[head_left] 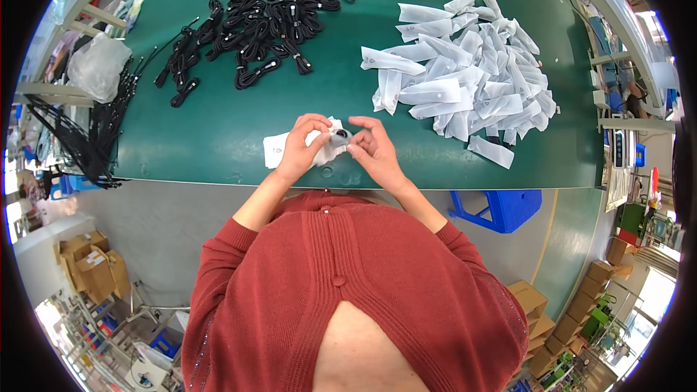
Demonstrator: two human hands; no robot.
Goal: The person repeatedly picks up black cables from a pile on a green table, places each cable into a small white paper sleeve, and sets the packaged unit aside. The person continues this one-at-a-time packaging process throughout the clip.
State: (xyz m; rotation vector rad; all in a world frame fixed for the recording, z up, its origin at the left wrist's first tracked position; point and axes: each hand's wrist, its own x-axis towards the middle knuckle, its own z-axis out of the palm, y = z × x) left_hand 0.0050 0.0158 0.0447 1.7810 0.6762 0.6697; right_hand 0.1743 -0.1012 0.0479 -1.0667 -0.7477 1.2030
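Observation:
At the table's near edge, my left hand (299, 149) pinches the left side of a small frosted plastic bag (340, 141). Its mouth shows a dark round opening that faces up. My right hand (376, 151) has thumb and finger closed on the bag's right side, the other fingers curled. What lies inside the bag is too small to make out. Under and beside my left hand are more flat white bags (274, 148). Beyond my hands, to the left, lies a heap of bundled black cables (272, 22). A pile of filled frosted bags (465, 76) spreads to the right.
Loose black cables (69, 134) hang over the left edge of the green table (327, 91), beside a crumpled clear plastic bag (100, 67). A blue stool (501, 210) stands below the near edge at right. Cardboard boxes (94, 265) sit on the floor at left.

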